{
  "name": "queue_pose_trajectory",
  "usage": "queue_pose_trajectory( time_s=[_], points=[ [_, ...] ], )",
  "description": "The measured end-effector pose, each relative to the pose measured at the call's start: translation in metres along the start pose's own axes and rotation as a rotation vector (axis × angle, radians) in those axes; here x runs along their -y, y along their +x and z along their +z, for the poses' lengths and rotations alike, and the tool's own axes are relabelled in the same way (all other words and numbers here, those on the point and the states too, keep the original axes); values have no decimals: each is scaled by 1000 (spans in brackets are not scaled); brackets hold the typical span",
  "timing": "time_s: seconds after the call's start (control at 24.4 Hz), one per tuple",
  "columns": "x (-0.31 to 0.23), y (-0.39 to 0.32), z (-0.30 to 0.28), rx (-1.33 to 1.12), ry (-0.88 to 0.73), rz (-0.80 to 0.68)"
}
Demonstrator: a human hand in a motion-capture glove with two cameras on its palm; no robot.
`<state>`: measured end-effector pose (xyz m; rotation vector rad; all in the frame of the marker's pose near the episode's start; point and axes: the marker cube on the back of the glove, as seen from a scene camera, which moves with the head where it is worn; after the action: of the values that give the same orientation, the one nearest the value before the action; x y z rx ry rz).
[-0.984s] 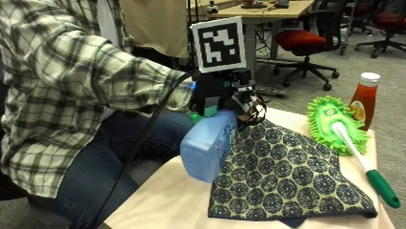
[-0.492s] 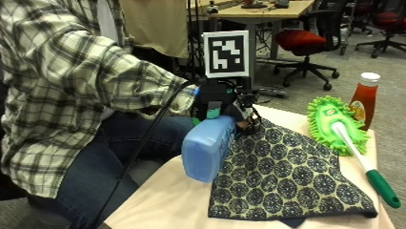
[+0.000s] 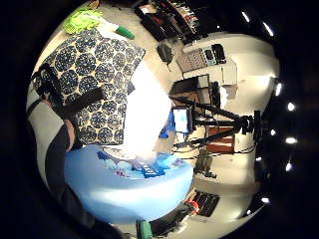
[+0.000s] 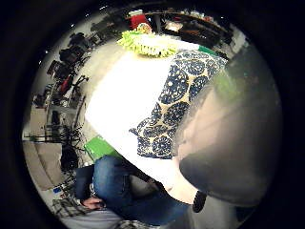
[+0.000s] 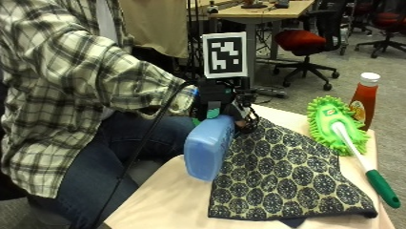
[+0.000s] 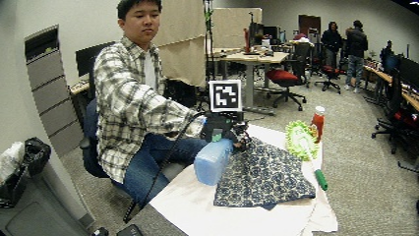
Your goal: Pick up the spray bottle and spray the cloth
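In the outside view my gloved right hand (image 5: 222, 107) grips the head of a light blue spray bottle (image 5: 206, 148). The bottle hangs tilted, its base toward the table's near left edge, right beside a navy-and-cream patterned cloth (image 5: 285, 176). The cloth lies spread on the cream-covered table (image 5: 165, 205). My hand is at the cloth's far left corner. In the wide outside view the spray bottle (image 6: 211, 164) hangs by the cloth (image 6: 262, 174). The little finger side palm view shows the spray bottle (image 3: 129, 189) close to the palm, with the cloth (image 3: 94, 74) beyond. The nozzle is hidden.
A green fluffy duster (image 5: 336, 124) with a white and green handle (image 5: 374, 179) lies along the cloth's right side. A ketchup bottle (image 5: 365, 98) stands at the far right corner. Office chairs and desks stand behind the table.
My hand has sunk a little and shifted slightly right with the bottle, which stays beside the cloth's left side. The cloth and duster have not moved.
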<state>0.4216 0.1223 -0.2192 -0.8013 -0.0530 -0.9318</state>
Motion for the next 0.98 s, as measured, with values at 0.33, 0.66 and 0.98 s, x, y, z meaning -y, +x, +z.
queue_pose_trajectory(
  time_s=[0.33,0.66,0.98],
  points=[
    [1,16,-19,286,121,143],
    [-7,46,-42,903,272,337],
    [-12,50,-60,1316,486,305]
  ],
)
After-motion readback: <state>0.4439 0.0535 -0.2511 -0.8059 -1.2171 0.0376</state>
